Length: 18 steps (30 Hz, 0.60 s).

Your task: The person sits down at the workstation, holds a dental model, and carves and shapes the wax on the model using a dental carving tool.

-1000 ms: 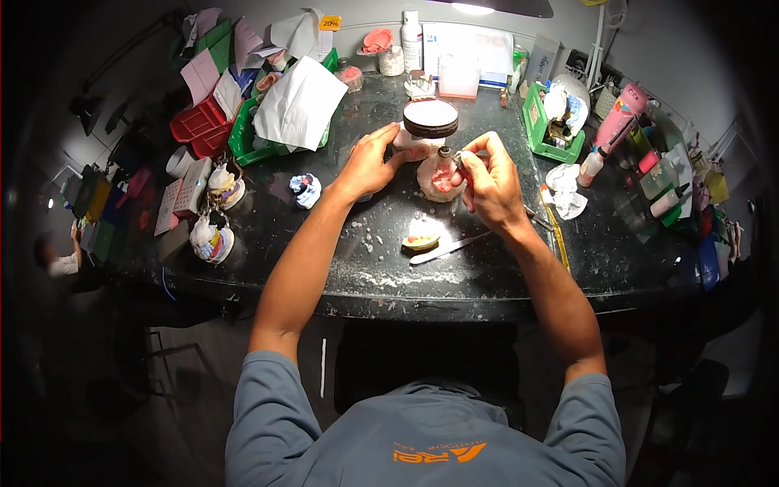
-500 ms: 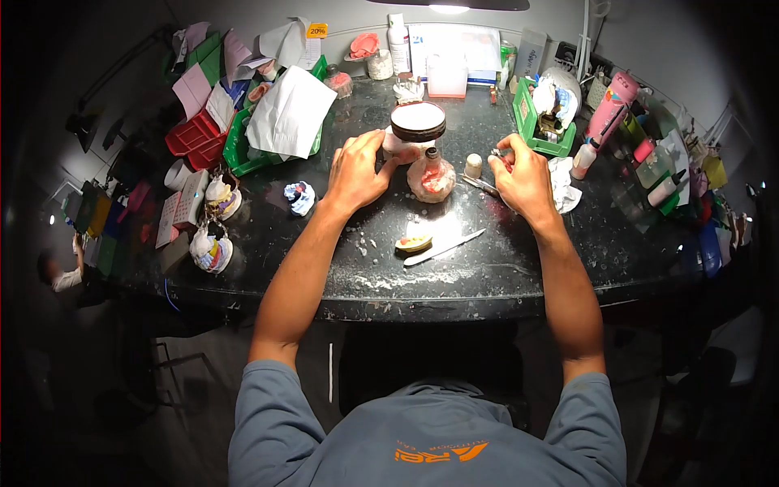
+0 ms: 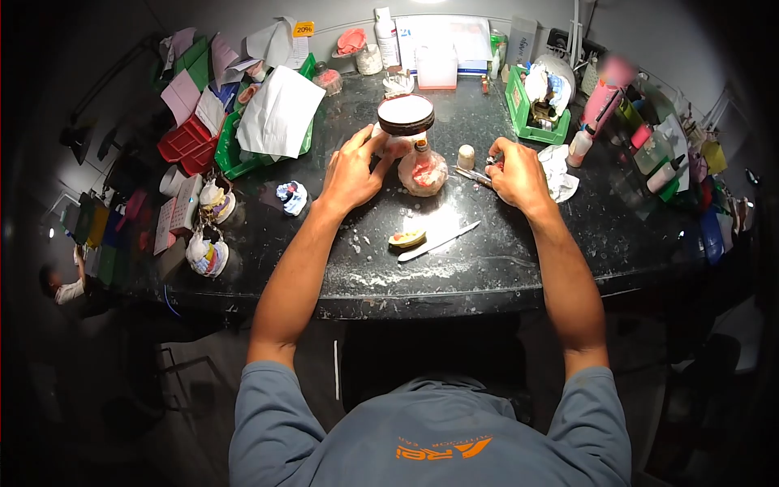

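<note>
The work looks partway along, with pieces at both hands and nothing plainly set aside as finished. The left hand is partly open, its fingers reaching to a pinkish-white lump by the dark-rimmed white disc; whether it grips the lump cannot be told. The right hand has its fingers drawn in at a small dark piece, too hidden to confirm a hold. Between them, the round vessel stands upright near the middle of the tabletop, red-pink marks on its side. Toward the near edge, the white knife lies untouched beside a small boat-shaped piece; what either still needs cannot be told.
</note>
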Each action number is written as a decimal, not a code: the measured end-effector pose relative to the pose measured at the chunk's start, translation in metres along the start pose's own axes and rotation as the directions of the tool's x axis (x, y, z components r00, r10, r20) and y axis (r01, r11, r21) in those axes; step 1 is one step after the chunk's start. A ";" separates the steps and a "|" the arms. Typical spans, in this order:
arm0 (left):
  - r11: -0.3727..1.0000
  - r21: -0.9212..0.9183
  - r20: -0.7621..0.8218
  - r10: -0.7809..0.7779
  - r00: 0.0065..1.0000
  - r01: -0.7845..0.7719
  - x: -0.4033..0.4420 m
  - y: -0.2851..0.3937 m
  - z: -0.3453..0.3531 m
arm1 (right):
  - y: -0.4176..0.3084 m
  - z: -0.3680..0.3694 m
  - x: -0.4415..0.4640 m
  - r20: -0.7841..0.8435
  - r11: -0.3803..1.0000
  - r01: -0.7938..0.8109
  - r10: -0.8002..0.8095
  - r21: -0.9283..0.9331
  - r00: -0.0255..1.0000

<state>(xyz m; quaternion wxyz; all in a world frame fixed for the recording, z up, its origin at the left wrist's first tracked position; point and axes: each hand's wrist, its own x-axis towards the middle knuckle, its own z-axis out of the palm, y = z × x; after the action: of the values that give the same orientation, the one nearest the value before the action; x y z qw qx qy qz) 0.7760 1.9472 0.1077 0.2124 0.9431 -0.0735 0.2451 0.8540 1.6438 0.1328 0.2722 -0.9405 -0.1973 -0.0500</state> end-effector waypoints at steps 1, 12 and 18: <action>1.000 0.012 0.006 -0.011 1.000 0.011 0.000 0.001 -0.001 | -0.001 -0.001 0.000 0.009 1.000 -0.009 0.009 -0.009 1.000; 1.000 0.026 -0.044 0.010 0.999 -0.009 -0.002 0.000 -0.003 | 0.002 0.005 -0.003 -0.069 0.994 0.086 -0.090 -0.067 0.994; 1.000 0.016 -0.011 0.005 1.000 -0.005 -0.002 -0.006 0.000 | -0.003 0.000 -0.002 0.030 0.997 0.009 -0.007 -0.076 1.000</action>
<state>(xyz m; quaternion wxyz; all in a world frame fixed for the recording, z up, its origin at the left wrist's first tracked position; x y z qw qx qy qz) 0.7760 1.9530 0.1044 0.2050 0.9432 -0.0727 0.2513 0.8509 1.6455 0.1344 0.2331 -0.9500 -0.2029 -0.0446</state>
